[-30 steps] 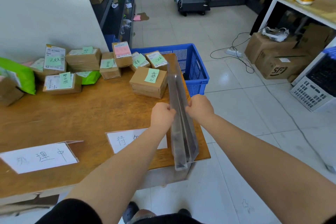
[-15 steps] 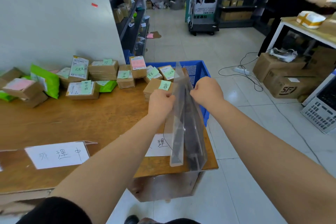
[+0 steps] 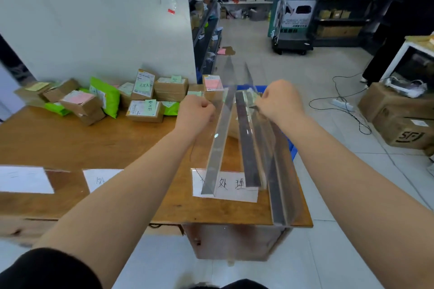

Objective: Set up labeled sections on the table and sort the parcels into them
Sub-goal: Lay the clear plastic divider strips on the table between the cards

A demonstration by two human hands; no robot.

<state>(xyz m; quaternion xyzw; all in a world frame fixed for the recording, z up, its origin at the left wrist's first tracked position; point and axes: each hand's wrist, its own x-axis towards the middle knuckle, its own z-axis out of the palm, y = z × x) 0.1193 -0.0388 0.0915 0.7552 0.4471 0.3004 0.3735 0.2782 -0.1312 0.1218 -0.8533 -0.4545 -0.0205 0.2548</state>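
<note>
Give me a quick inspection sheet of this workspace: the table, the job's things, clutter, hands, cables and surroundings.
Surface: wooden table, worn, bare in its middle.
Job's things: clear acrylic sign holders held above the table's right end; handwritten paper label lying flat beneath them; two more labels at the near edge; parcels with sticky notes piled along the wall.
Clutter: green mailer bag among the parcels.
Hands: left hand and right hand each grip the holders' upper edges.
Cables: power strip and cord on the floor.
Surroundings: shelving, cardboard boxes, tiled floor.
</note>
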